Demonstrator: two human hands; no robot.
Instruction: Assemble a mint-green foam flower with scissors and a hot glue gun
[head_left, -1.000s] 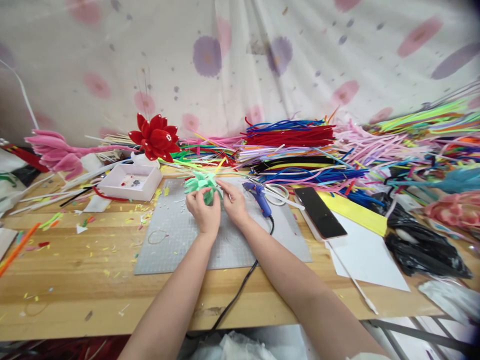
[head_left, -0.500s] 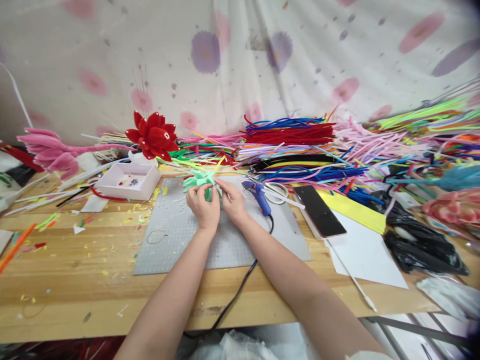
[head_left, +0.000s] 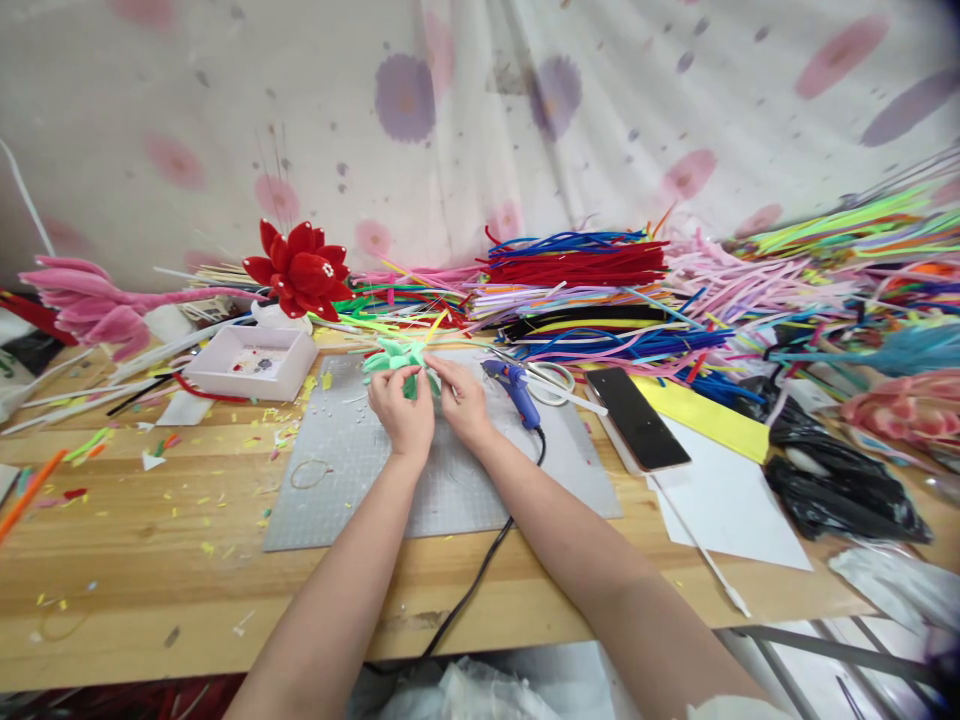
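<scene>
Between my two hands is a mint-green fuzzy flower [head_left: 391,356] with pointed petals, held above the grey cutting mat [head_left: 337,500]. My left hand [head_left: 403,410] is closed on its near side, thumb and fingers pinching it. My right hand [head_left: 459,400] pinches at the flower's right edge, fingertips close to the left thumb. What exactly the right fingertips grip is too small to make out. A blue hot glue gun [head_left: 516,390] lies on the mat just right of my right hand, its black cord running under my right forearm.
At left stand a white box [head_left: 251,385] of small beads and a red flower [head_left: 301,270]. Bundles of coloured pipe cleaners [head_left: 577,265] line the back. Scissors [head_left: 551,378], a phone [head_left: 636,418], white paper [head_left: 731,510] and a black plastic bag [head_left: 847,490] lie to the right.
The view has shifted very slightly. Both hands stay together at the green flower, with almost no visible movement of the fingers.
</scene>
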